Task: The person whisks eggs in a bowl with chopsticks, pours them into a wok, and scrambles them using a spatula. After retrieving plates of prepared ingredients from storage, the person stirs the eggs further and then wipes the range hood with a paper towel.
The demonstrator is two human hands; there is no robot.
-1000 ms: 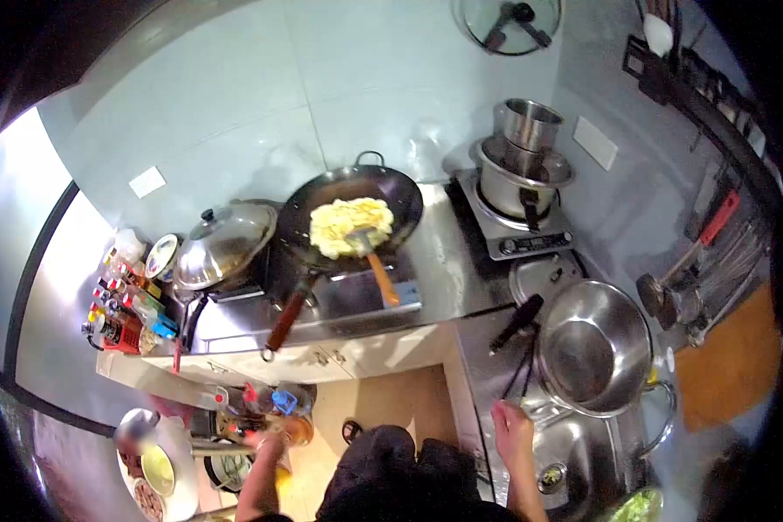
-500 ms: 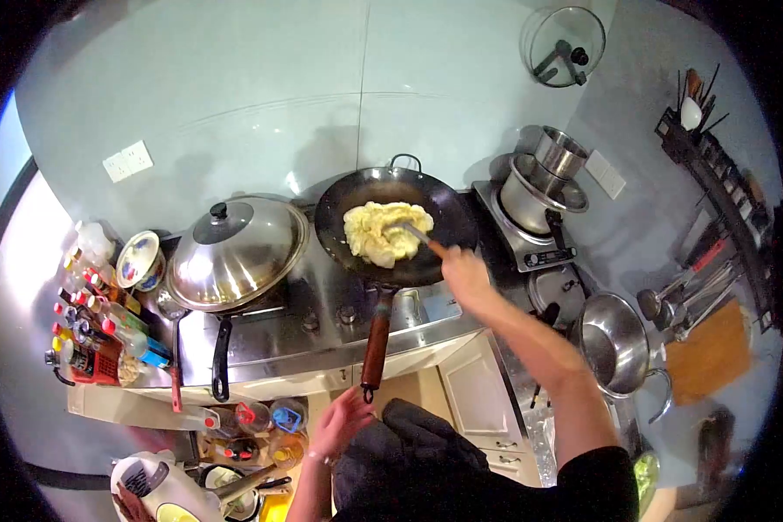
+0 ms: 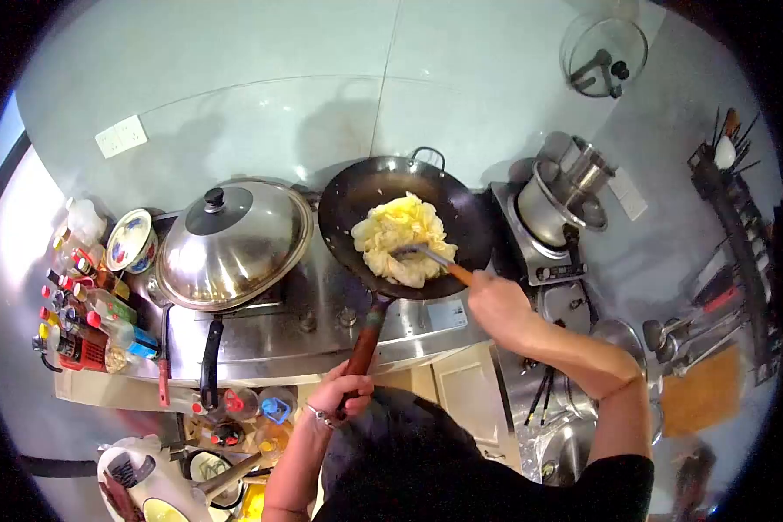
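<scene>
A dark wok (image 3: 339, 204) sits on the stove, with soft yellow scrambled egg (image 3: 404, 230) in its middle. My left hand (image 3: 341, 391) is closed round the end of the wok's reddish-brown wooden handle (image 3: 367, 341). In my right hand (image 3: 500, 309) is a spatula (image 3: 439, 259), gripped by its wooden handle from the right side. The metal end of the spatula rests in the lower part of the egg. Small bits of egg stick to the wok's wall around it.
Left of the wok stands a second pan under a domed steel lid (image 3: 235, 257). Bottles (image 3: 109, 304) and a patterned bowl (image 3: 130, 244) crowd the far left. Steel pots (image 3: 544, 213) stand on a burner at right. A glass lid (image 3: 605, 56) hangs on the wall.
My left hand has come up from below and taken hold of the wok handle. The spatula has moved down through the egg, which has been turned and bunched. The view has shifted slightly.
</scene>
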